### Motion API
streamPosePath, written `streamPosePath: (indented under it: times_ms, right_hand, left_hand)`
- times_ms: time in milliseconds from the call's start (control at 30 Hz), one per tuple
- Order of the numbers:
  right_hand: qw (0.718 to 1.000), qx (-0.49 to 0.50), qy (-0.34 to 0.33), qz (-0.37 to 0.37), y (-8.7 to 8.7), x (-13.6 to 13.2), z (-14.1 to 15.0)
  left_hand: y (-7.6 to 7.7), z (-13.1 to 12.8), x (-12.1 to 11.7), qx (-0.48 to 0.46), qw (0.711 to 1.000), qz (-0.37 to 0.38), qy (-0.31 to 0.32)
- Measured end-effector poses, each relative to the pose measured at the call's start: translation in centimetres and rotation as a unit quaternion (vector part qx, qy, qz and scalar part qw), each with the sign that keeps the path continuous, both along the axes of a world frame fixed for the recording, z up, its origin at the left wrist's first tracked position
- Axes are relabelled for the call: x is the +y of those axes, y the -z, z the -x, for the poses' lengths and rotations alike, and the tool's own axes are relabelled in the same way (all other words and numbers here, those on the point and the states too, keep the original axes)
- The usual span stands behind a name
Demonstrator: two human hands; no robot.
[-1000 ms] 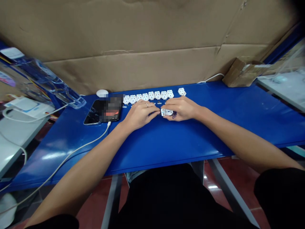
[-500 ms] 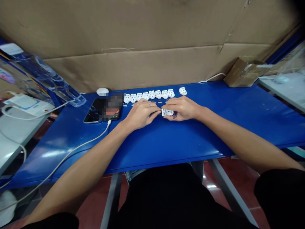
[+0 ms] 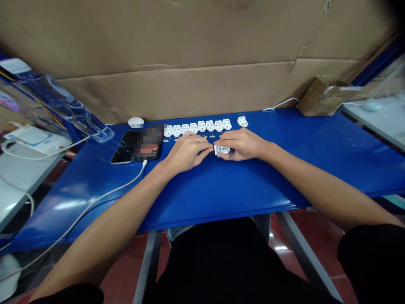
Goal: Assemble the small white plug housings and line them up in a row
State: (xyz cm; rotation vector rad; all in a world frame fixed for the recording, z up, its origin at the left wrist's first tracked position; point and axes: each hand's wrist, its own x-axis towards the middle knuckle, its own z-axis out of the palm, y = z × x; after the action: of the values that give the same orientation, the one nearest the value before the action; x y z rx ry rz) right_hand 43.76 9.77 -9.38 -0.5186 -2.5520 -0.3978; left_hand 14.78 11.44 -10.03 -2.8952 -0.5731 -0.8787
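- Block (image 3: pixel 222 150): white, boxy, hard-looking, with small round holes; just on the near side of the row.
- Right hand (image 3: pixel 242 144): grips the block between thumb and fingers, near side of the row; a purplish bit by the palm is too small to make out.
- Left hand (image 3: pixel 192 151): thumb and fingertips drawn together at the block's left end, a thin ring on one finger; I cannot tell whether they grip anything.
- Row (image 3: pixel 201 126): eight white pieces, notched outlines, small dark holes, side by side on the smooth, glossy blue bench (image 3: pixel 221 190).
- Lone piece (image 3: pixel 242 121): similar shape, right of the row.
- Phone (image 3: pixel 122 148): flat, dark, glassy, left of the row.
- Cardboard (image 3: pixel 190 86): brown, matte, creased, behind the row.
- Carton (image 3: pixel 321 98): angular, brown, well right of the row.
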Motion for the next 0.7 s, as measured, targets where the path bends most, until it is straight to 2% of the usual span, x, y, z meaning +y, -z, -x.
streamPosePath:
  times_ms: [133,433,567,700]
  right_hand:
    - [1.000,0.010,0.000,0.028,0.01,-0.01,-0.05]
    - [0.999,0.020,-0.004,0.039,-0.03,-0.01,0.02]
    - [0.999,0.012,-0.001,0.052,0.07,0.10,-0.01]
    - [0.999,0.011,0.016,0.047,0.15,0.30,-0.24]
  left_hand:
    - [0.24,0.04,0.16,-0.011,0.999,-0.033,0.002]
    - [0.02,-0.05,0.07,-0.003,0.995,-0.102,0.008]
    - [0.13,-0.04,0.13,0.006,0.998,-0.064,-0.001]
    - [0.15,-0.09,0.03,-0.031,0.999,0.018,-0.009]
